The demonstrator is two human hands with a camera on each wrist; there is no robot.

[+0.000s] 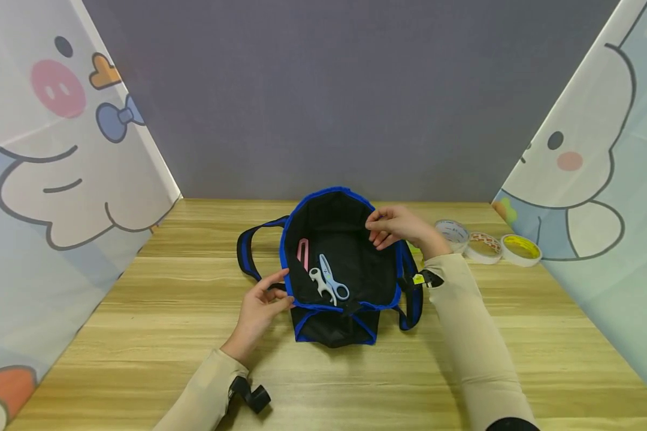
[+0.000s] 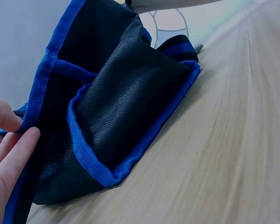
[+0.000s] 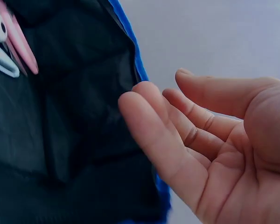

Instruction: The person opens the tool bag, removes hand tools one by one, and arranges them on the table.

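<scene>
A black bag [image 1: 350, 251] with blue trim lies with its mouth spread, showing a pink cutter [image 1: 303, 254], blue scissors [image 1: 327, 276] and a white tool [image 1: 319, 280] inside. My left hand [image 1: 257, 311] pinches the blue edge at the bag's near left; in the left wrist view, thumb and finger of the left hand [image 2: 11, 154] meet on the blue trim [image 2: 43, 84]. At the right rim is my right hand [image 1: 401, 227], its fingers loosely bent and holding nothing; in the right wrist view, the fingertips of the right hand [image 3: 210, 135] are over the rim, thumb apart.
Several tape rolls stand right of my right hand: one clear-white [image 1: 453, 232], one with red print [image 1: 484, 246], one yellow inside [image 1: 520, 249]. Bag straps [image 1: 246, 251] loop out at both sides. A grey panel [image 1: 334, 102] rises behind the wooden table [image 1: 156, 323].
</scene>
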